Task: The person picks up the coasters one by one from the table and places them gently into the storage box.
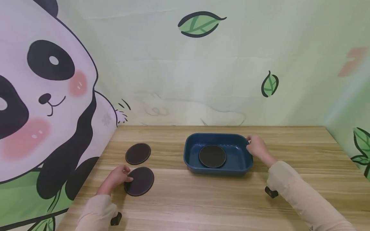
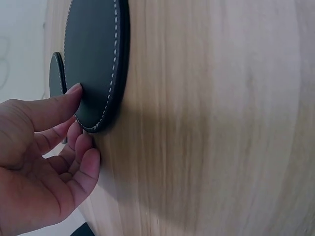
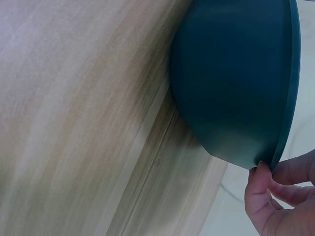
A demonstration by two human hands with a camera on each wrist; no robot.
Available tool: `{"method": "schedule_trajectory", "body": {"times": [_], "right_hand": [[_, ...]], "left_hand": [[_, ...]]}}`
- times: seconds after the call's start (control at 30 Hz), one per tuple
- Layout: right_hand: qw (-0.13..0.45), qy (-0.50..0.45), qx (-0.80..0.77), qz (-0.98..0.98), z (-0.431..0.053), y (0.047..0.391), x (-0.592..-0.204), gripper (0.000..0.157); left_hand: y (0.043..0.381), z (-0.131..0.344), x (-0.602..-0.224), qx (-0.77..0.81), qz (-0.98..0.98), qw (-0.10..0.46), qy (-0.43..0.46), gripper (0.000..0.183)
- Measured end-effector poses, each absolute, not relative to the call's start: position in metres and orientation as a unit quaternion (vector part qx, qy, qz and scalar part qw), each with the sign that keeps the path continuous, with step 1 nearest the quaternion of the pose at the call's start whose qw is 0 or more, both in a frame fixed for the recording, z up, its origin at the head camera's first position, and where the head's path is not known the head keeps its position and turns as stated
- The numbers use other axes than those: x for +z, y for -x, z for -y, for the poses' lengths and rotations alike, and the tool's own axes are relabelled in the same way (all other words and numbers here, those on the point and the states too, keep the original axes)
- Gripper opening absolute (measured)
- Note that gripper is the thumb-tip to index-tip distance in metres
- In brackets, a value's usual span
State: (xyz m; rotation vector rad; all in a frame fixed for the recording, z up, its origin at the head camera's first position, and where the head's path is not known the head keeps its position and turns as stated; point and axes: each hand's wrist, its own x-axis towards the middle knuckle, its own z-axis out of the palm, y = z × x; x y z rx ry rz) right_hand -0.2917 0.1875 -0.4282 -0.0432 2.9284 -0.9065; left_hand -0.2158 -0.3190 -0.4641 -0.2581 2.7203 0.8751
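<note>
My left hand pinches the left edge of a round dark leather coaster with white edge stitching. In the left wrist view the thumb lies on the face of that coaster, with fingers at its underside. A second coaster lies just behind it on the table. My right hand pinches the right end of the rim of a deep blue rectangular dish. Up close, its thumb and finger grip the corner of the dish. A third coaster lies inside, left of the dish's middle.
The wood-grain table runs back to a pale green fabric backdrop with printed leaves. A large panda print covers the left side. Dark wrist-camera pieces show under both sleeves.
</note>
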Motion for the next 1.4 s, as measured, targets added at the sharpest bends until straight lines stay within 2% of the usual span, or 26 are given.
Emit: {"method": "schedule_trajectory", "body": {"times": [0.27, 0.47, 0.93, 1.4], "right_hand": [[0.038, 0.016, -0.295, -0.955, -0.186, 0.292, -0.428, 0.035], [0.036, 0.016, -0.296, -0.955, -0.187, 0.293, -0.428, 0.035], [0.038, 0.014, -0.303, -0.952, -0.186, 0.292, -0.427, 0.034], [0.037, 0.020, -0.310, -0.950, -0.186, 0.289, -0.426, 0.034]], "left_hand": [[0.219, 0.320, -0.461, 0.313, -0.936, 0.137, 0.080, 0.038], [0.221, 0.322, -0.459, 0.381, -0.913, 0.134, 0.063, 0.029], [0.220, 0.323, -0.446, 0.465, -0.860, 0.195, 0.078, 0.023], [0.228, 0.317, -0.426, 0.532, -0.820, 0.212, 0.013, 0.025]]}}
